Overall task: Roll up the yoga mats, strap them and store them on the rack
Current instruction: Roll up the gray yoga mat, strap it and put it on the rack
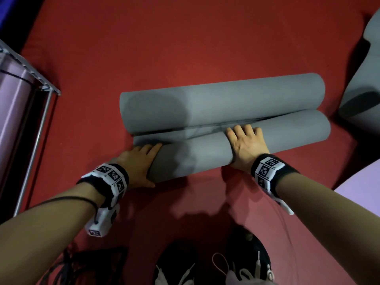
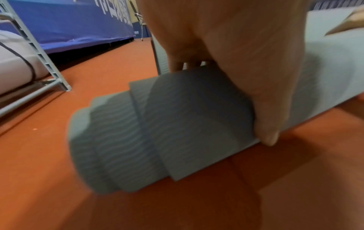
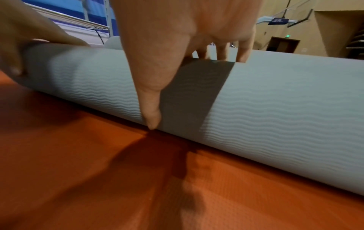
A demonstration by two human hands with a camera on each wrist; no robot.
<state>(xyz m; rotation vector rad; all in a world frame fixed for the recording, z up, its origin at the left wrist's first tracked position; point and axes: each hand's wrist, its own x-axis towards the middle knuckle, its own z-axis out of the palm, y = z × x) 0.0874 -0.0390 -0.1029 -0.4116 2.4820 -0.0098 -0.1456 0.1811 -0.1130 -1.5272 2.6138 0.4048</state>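
1. Nearest, a red floor [image 1: 185, 48] with a fine woven texture spreads out underfoot; dark shoes [image 1: 207, 264] show at the bottom edge.
2. On it lies a grey yoga mat [image 1: 205, 157], partly rolled, its far end curled into a second roll just behind.
3. The left hand [image 1: 136, 164] cups the near roll's left end; the right hand [image 1: 245, 144] presses flat on its middle, fingers over the top.
4. At left a metal rack [image 1: 30, 73] holds one strapped lilac mat [image 1: 14, 93].
5. Farther off, another grey mat [image 1: 362, 79] lies at right; a blue banner [image 2: 65, 21] backs the hall.
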